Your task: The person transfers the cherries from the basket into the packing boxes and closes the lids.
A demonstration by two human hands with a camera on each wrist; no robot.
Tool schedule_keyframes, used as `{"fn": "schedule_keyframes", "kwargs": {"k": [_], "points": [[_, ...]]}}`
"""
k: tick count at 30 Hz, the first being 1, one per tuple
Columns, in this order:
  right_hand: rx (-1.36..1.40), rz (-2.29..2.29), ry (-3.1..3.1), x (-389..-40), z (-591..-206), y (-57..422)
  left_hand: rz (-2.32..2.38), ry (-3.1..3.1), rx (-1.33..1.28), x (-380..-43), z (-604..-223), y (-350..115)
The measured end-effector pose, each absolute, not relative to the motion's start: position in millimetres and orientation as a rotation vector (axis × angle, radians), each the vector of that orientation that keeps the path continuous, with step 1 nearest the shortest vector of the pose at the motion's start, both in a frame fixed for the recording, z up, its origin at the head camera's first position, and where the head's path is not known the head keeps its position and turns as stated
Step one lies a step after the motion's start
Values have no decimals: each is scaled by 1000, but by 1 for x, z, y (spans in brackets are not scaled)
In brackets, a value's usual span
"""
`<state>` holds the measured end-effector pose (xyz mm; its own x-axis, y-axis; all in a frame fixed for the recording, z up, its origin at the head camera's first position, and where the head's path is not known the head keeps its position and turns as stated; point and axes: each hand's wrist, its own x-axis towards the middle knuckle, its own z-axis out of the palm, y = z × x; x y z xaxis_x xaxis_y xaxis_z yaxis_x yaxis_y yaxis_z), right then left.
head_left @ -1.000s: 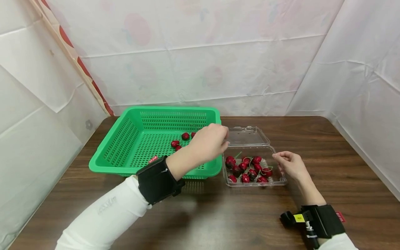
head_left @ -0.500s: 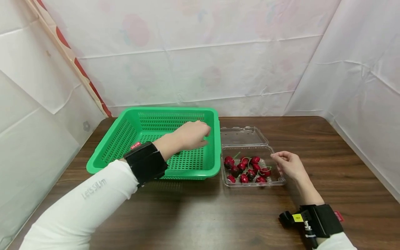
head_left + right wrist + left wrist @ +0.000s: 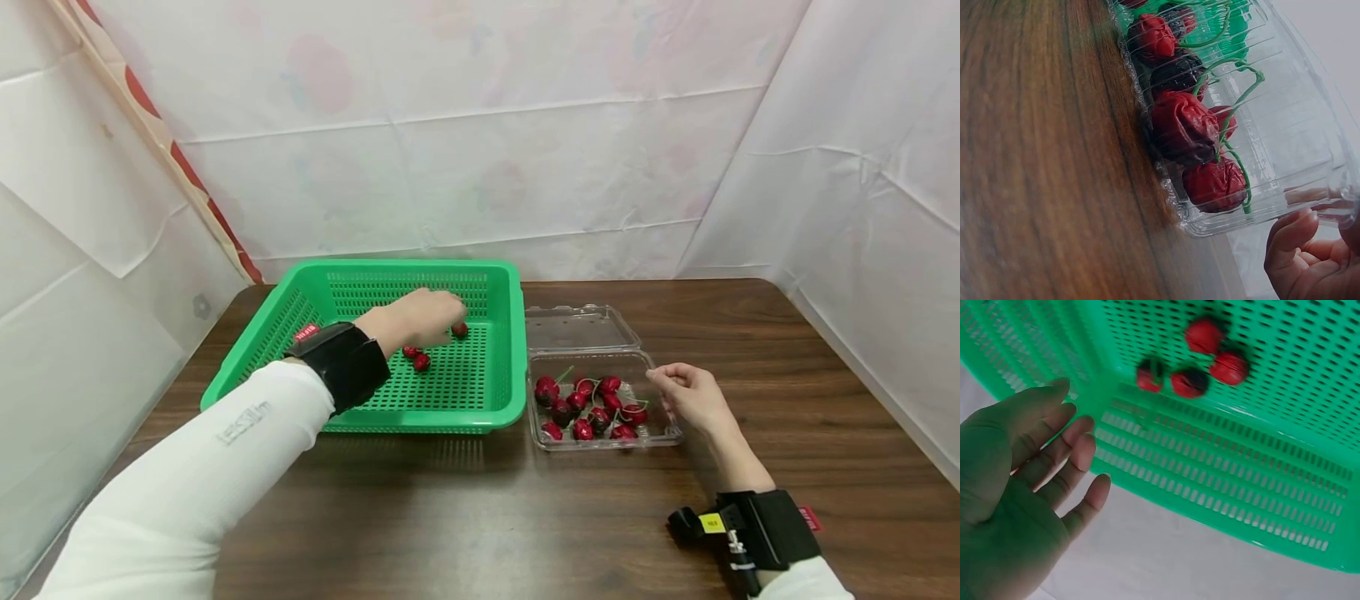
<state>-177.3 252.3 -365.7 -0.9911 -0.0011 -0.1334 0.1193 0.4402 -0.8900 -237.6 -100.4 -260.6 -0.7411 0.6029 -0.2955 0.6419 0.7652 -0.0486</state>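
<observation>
My left hand (image 3: 423, 317) hovers over the green plastic basket (image 3: 420, 419), its fingers loosely bent. In the left wrist view the palm (image 3: 1016, 519) shows with nothing in it. Several red cherries (image 3: 1204, 335) lie together on the basket floor near one wall, a short way from the fingertips. To the right of the basket stands a clear plastic clamshell box (image 3: 600, 444) holding several wrinkled cherries (image 3: 582, 429), some with green stems. My right hand (image 3: 697, 396) pinches the box's right rim between thumb and fingers, close up in the right wrist view (image 3: 1310, 256).
The box's clear lid (image 3: 581, 327) is folded back onto the dark wooden table (image 3: 480, 517) behind it. White printed sheeting (image 3: 465, 183) hangs behind the table and along both sides. The basket's right rim stands close to the box's left side.
My left hand has moved left from the gap between box and basket to over the basket, uncovering cherries there. The right hand keeps its hold on the box rim.
</observation>
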Motion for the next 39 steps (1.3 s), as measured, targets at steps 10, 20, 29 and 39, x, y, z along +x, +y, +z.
{"fn": "schedule_keyframes", "kwargs": {"k": [10, 20, 29, 39], "points": [[92, -1605, 2569, -177, -365, 253, -327, 2711, 973, -253, -268, -111], [97, -1608, 2564, -176, -364, 253, -313, 2650, 820, -260, -279, -121], [112, -1610, 2564, -175, -364, 254, -239, 2568, 772, -259, -286, -118], [103, -1604, 2574, -175, -365, 253, -248, 2547, 751, -258, -293, -116]]}}
